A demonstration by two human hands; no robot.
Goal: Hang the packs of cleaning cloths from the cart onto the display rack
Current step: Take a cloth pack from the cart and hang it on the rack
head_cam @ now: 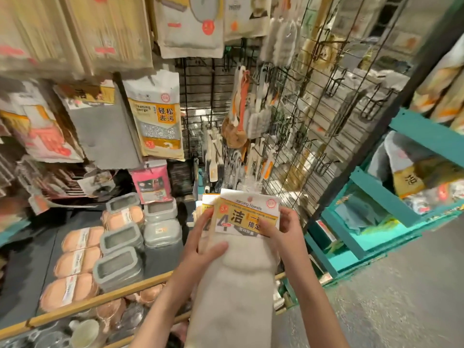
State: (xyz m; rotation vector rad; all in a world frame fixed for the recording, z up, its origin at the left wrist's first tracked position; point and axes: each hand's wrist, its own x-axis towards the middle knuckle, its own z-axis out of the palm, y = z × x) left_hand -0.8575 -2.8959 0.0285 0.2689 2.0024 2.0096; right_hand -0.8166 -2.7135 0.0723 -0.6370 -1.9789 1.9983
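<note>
Both hands — left hand (200, 243), right hand (285, 231) — grip a small stack of cloth packs (247, 247) at lower centre; exact count unclear, below the wire rack (313, 101).

The lower end of the cloth pack (241, 285) is cut off by the bottom edge, and part of its label is covered by the right hand (283, 231). The packs behind it are mostly hidden. The hanging goods at upper left (62, 28) are blurred. The cart (371, 197) is cut off at the right edge.
</note>
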